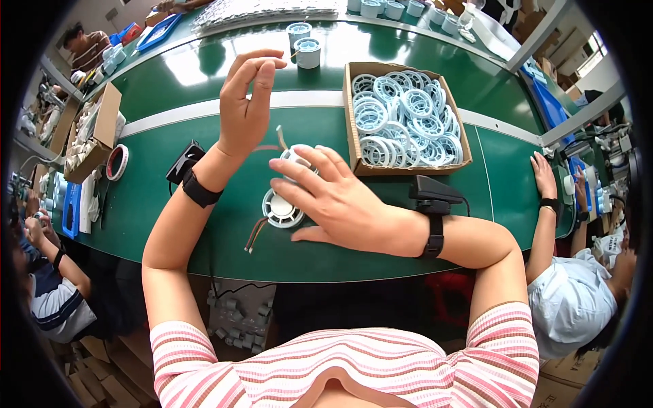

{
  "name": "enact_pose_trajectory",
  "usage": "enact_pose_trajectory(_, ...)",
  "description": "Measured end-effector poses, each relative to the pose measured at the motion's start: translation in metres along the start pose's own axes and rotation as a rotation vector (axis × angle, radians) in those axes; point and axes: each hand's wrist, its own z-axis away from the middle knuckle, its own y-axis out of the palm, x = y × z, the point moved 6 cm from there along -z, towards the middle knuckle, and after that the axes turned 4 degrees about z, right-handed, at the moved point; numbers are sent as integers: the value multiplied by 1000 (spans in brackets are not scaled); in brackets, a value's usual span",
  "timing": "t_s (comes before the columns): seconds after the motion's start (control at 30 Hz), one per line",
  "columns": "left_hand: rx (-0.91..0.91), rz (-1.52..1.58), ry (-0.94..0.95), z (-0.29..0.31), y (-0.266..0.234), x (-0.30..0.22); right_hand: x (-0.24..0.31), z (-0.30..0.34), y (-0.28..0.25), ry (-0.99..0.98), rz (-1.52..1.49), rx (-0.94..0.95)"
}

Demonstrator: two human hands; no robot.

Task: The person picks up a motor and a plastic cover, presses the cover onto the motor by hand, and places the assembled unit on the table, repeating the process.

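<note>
Striped shirt (340, 350) | round spoked part (280, 208) | partly beneath right grip (340, 204)

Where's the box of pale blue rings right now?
In the head view, the open cardboard box sits right of centre on the green table, just beyond the right hand.

Head-worn fisheye; downward over table (326, 264)

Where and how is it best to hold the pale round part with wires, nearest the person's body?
I would pinch the pale round part by opposite edges of its circular rim, coming from the right, where the right grip reaches over it; its wires trail off lower left.
</note>
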Motion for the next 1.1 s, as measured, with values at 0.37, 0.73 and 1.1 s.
enact_pose_trajectory(0.37,1002,-765,-239,5,-7,-85,-109,48,-91,519,272,-83)
enact_pose_trajectory(0.73,1514,-586,-560,54,24,-104,-134,69,-99,669,-132,-282)
enact_pose_trajectory(1.1,1200,146,-345,102,86,-116,-59,110,-111,794,-393,-101)
